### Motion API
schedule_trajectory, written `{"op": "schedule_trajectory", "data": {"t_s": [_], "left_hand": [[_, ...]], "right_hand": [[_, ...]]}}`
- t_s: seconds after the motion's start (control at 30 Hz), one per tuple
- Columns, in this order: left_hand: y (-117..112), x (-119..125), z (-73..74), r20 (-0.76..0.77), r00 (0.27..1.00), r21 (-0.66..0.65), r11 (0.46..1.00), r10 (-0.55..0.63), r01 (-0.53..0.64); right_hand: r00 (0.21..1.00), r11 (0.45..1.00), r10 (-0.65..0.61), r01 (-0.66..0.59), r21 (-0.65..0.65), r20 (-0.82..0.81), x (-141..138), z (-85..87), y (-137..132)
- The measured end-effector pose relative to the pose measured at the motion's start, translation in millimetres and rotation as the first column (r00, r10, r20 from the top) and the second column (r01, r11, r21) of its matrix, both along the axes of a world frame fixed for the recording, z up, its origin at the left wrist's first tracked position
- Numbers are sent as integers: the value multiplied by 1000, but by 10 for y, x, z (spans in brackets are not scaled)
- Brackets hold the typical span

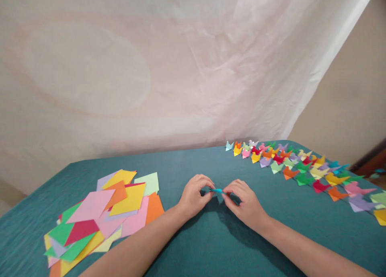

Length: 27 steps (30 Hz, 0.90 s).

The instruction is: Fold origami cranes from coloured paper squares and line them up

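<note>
Blue folded paper: small, narrow, bright turquoise-blue piece (217, 191); seen nearly edge-on as a thin sliver, pointed toward its left end; fold details too small to read, much of it behind fingers.
Paper position: between the two hands, just above the teal tablecloth (187, 166), near the middle of the table; shadow on the cloth below.
Left hand: thumb and index finger pinching the paper's left end (195, 194) – other fingers curled.
Right hand: thumb and fingertips pinching the paper's right end (245, 204); remaining fingers bent in.
Forearms: both bare, coming in from the bottom edge, left one passing beside the paper sheets.
Paper sheets: loose overlapping heap on the left (93, 206) – pink, yellow, orange, green, red, lilac, pale green; flat, angled every way.
Origami birds: slanting rows on the right side of the table (304, 179), many colours, pointed tips up, well apart from the paper sheets.
Backdrop: pale wrinkled fabric behind the table (187, 68), faint oval outline at left.
</note>
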State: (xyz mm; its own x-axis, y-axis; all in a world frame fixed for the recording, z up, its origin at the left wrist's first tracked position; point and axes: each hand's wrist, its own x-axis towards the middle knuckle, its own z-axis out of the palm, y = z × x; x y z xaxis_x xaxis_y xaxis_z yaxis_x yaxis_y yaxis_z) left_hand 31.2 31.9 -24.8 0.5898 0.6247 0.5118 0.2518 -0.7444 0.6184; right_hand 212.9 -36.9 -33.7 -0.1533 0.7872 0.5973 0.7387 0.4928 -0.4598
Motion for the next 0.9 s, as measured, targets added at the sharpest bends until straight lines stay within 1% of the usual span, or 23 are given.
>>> {"op": "schedule_trajectory", "data": {"t_s": [0.07,0.13,0.2,0.27,0.4,0.57,0.67,0.77,0.83,0.9], "left_hand": [[-26,-16,16,-83,996,115,993,8,2],[-51,-32,34,-171,985,216,976,9,29],[-66,-44,48,-243,970,288,956,12,60],[-67,-49,49,-292,956,327,942,26,74],[-35,-51,16,-321,945,330,942,55,57],[3,-51,-30,-397,917,269,960,31,83],[9,-55,-44,-431,902,240,967,30,83],[10,-61,-62,-435,900,217,972,12,92],[14,-66,-74,-422,906,221,969,-5,108],[23,-70,-76,-398,918,267,958,8,107]], "right_hand": [[998,1000,-15,13,28,68,3,-10,1],[991,998,-38,32,47,130,3,-16,0],[983,998,-48,39,57,177,1,-15,-3],[977,998,-40,30,54,211,-3,-9,-8],[963,1000,-14,6,29,269,-10,2,-14],[940,1000,11,-6,-16,342,-22,-9,-8],[946,999,19,-8,-38,323,-19,-13,-3],[957,998,2,14,-53,289,22,-8,4],[955,998,-3,19,-53,296,70,-3,13],[946,999,7,9,-48,325,121,-2,23]]}}
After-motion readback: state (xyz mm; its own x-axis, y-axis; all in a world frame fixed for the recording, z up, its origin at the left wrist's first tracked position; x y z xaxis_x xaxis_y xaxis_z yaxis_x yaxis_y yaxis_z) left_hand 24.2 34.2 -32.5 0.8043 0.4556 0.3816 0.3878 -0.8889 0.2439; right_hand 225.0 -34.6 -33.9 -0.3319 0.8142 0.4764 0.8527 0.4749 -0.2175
